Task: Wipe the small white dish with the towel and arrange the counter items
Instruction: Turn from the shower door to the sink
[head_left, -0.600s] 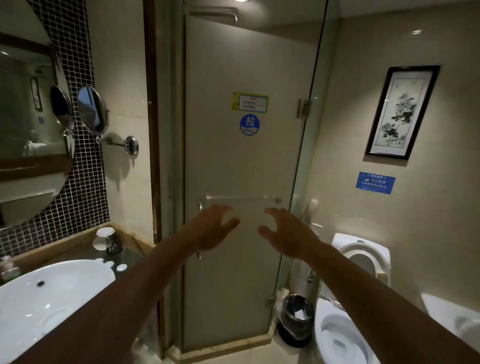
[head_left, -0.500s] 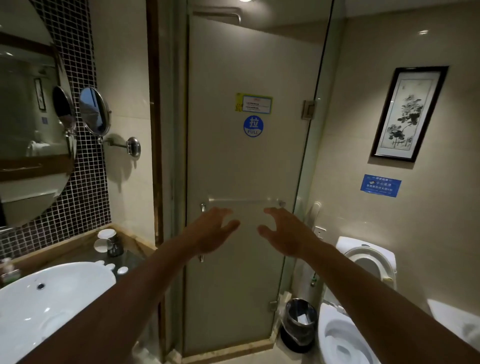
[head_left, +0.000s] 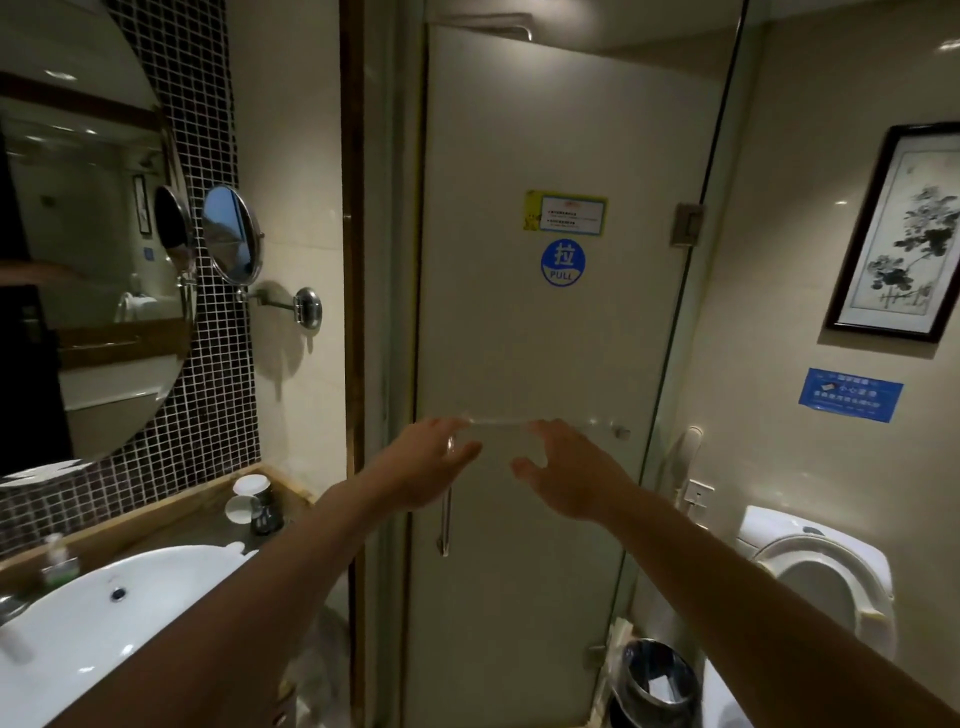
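Observation:
My left hand (head_left: 431, 465) and my right hand (head_left: 566, 473) reach forward side by side in front of the glass shower door (head_left: 519, 338), just below its clear horizontal bar (head_left: 498, 422). Both hands hold nothing and their fingers are spread. On the counter (head_left: 197, 525) at the lower left stand two white cups on dark holders (head_left: 254, 501). A small white dish (head_left: 235, 546) lies beside the white basin (head_left: 104, 613), partly hidden by my left forearm. No towel is in view.
A round wall mirror (head_left: 78, 260) and a swivel shaving mirror (head_left: 231, 236) hang over the counter. A small green bottle (head_left: 57, 558) stands behind the basin. A toilet (head_left: 810, 582) and a waste bin (head_left: 657, 680) stand at the right.
The view has shifted a little to the left. Both hands have moved slightly up and forward to the clear bar on the door.

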